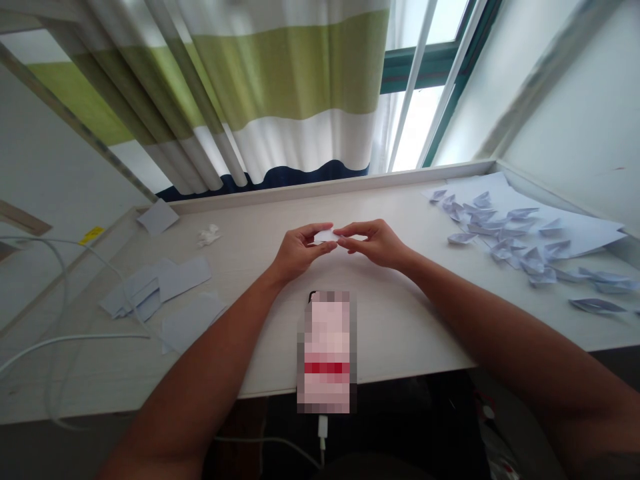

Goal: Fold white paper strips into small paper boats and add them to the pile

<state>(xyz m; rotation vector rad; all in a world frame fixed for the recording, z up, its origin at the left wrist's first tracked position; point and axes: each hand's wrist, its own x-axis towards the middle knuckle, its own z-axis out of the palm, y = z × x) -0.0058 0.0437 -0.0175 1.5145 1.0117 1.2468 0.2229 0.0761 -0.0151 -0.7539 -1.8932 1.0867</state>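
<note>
Together, the left fingers (324,249) and right fingers (353,229) pinch a small, thin, pointed white paper (326,235).

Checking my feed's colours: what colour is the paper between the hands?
The paper is white; the head view shows it best.

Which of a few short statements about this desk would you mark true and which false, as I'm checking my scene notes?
1. The left hand and right hand both have fingers on a small white paper. True.
2. The folded paper shapes lie to the person's left. False: they lie to the right, some on large white sheets.
3. A crumpled white wad lies to the left of the left hand. True.
4. The curtain covers the whole window. False: part of the window shows at its right.
</note>
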